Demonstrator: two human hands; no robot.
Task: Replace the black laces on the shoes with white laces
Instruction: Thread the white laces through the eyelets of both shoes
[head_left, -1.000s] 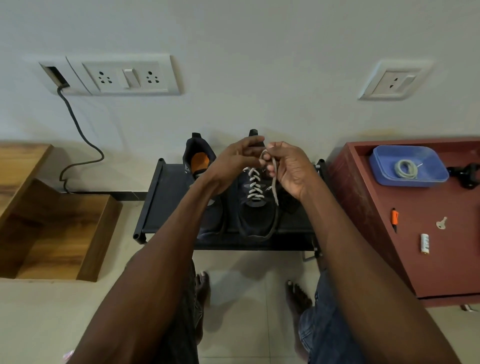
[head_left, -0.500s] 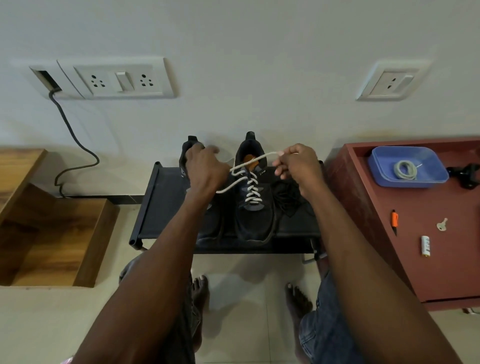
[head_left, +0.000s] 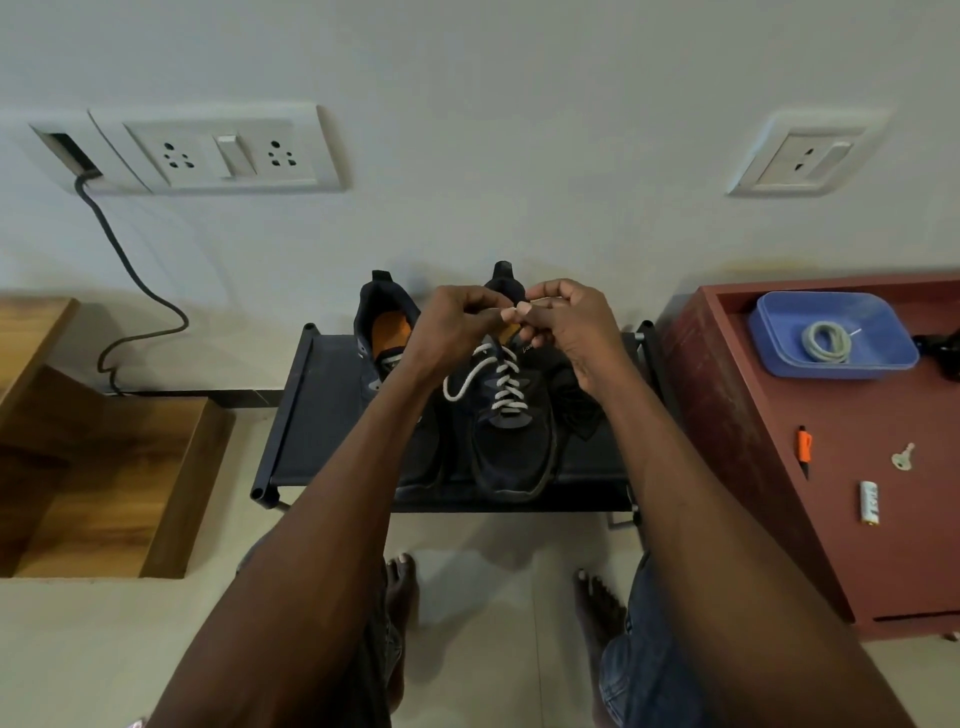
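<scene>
Head view, the only one we have: our left hand (head_left: 457, 325) and right hand (head_left: 569, 325) meet fingertip to fingertip over the collar of the right-hand shoe (head_left: 511, 441). Both hands have their fingers curled in, pinching the ends of the white lace (head_left: 498, 374); how much lace sits inside each pinch we cannot tell, since the fingers cover it. Just below the grip the lace crosses in rungs down the shoe's tongue, and one slack loop of it hangs out beneath our left wrist. To the left of the grip stands the other shoe (head_left: 384, 332), its orange insole showing and no lace visible on it. Right of the grip, under our right wrist, a dark bundle lies beside the laced shoe; it may be the black laces, but we cannot tell. Both shoes rest on a black rack (head_left: 322, 415) against the wall. Well to the right of the grip a red cabinet (head_left: 753, 467) carries a blue tray (head_left: 883, 332) with a coiled cord (head_left: 826, 340), an orange cutter (head_left: 804, 447), a key (head_left: 903, 457) and a battery (head_left: 868, 501).
</scene>
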